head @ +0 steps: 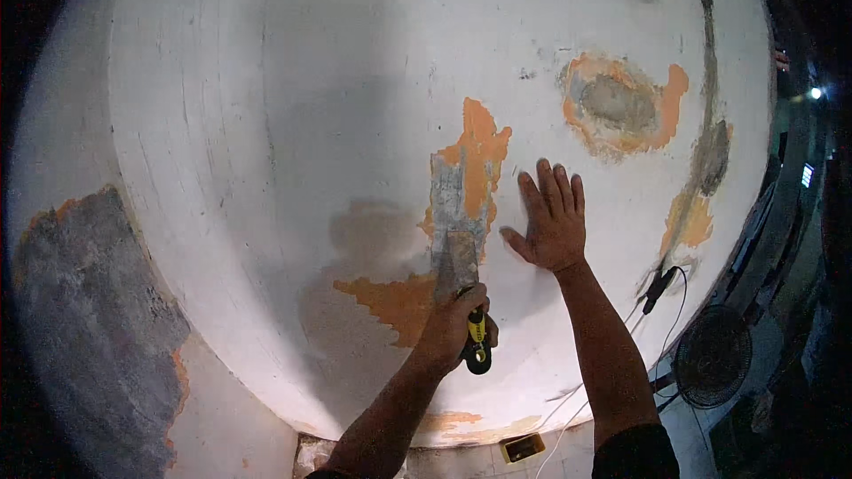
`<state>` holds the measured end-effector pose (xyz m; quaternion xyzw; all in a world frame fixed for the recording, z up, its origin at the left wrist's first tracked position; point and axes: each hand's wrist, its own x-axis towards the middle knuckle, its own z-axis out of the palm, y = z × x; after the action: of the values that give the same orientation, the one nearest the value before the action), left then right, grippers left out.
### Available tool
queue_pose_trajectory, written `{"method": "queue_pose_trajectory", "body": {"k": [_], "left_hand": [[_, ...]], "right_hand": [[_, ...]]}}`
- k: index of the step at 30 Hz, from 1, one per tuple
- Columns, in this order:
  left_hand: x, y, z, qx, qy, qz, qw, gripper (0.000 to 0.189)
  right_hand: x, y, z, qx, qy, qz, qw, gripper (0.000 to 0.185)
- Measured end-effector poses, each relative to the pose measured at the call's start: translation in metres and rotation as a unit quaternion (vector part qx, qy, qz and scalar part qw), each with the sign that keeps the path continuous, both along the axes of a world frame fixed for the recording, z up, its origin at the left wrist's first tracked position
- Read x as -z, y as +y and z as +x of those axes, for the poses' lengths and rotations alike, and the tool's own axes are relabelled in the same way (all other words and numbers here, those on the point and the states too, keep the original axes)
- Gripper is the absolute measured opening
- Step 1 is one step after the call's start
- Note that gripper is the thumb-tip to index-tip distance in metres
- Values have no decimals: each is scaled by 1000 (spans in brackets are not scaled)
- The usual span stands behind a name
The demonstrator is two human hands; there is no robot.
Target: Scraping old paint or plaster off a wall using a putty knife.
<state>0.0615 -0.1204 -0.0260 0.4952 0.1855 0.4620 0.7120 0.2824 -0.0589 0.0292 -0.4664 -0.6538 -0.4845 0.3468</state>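
Note:
My left hand (466, 322) is closed around the black and yellow handle of a putty knife (463, 259). Its metal blade points up and lies over a bare grey patch (447, 196) in the white wall (333, 133). Orange undercoat (480, 140) shows around that patch, with another orange area (399, 306) low beside my left wrist. To the right of the blade, my right hand (552, 223) rests with fingers spread on the white surface, holding nothing. The blade's edge is hard to make out against the grey.
Further right are an orange-ringed grey patch (616, 103) and a dark vertical crack (707, 33). A black fan (713, 356) stands lower right, near a black plug connector (659, 289) with cables. A yellow box (522, 448) sits at the wall's foot. Grey wall (93, 319) shows at left.

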Motion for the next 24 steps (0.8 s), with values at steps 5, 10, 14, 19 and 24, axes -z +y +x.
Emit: {"method": "queue_pose_trajectory", "body": {"k": [5,10,14,19,24], "left_hand": [[0,3,-10,9,42,7,999,23],[2,19,6,11,67,60,996,28],[9,14,3,9,35,32,999,28],[-3,19,11,14,37,26,999,29],[-4,7,11,19,9,11,1000,29]], "right_hand": [[-4,-2,4,3,-7,10,1000,78],[-1,2,3,-8,-6,12,1000,78],[-3,-2,3,-6,0,3,1000,79],[-3,1,3,-21,-14,17,1000,81],[0,-1,4,0,-7,0,1000,81]]}}
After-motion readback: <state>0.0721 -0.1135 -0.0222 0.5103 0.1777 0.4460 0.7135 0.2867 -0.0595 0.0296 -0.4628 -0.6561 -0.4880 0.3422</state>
